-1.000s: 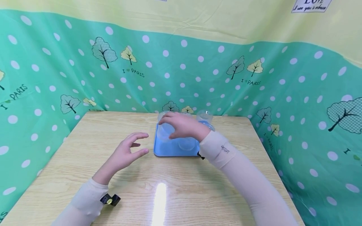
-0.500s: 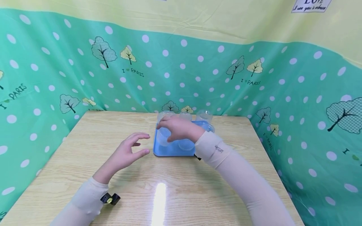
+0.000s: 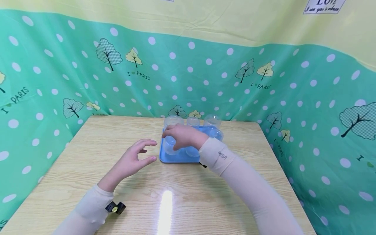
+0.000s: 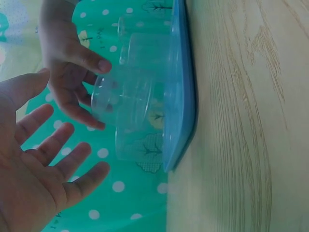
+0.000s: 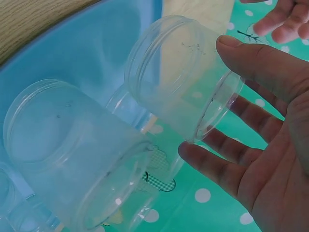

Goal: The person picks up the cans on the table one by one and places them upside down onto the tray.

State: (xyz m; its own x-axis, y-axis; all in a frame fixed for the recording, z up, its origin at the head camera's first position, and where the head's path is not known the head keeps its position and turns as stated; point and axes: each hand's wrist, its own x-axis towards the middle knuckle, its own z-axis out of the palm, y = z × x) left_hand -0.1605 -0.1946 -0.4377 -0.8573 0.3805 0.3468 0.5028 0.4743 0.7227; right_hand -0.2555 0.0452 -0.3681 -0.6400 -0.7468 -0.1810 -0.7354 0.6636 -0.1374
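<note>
My right hand [image 3: 185,135] grips a clear plastic jar [image 5: 186,72] by one end, thumb on one side and fingers on the other. Its ridged rim faces the blue tray [image 3: 177,159], near the left front corner. In the left wrist view the jar tilts slightly, with a small gap visible between it and the tray. Another clear jar [image 5: 72,140] stands beside it, ridged rim down. To the left of the tray, my left hand [image 3: 132,160] hovers with fingers spread and nothing in its grasp.
More clear jars stand toward the back, including a back-left jar [image 3: 174,120], a small middle jar [image 3: 193,121] and a back-right jar [image 3: 212,120]. The wooden table [image 3: 141,195] meets a green dotted curtain [image 3: 188,78] behind and at both sides.
My right hand has come slightly toward me and to the left with the jar, which now sits lower over the tray's front-left part. My left hand has barely moved.
</note>
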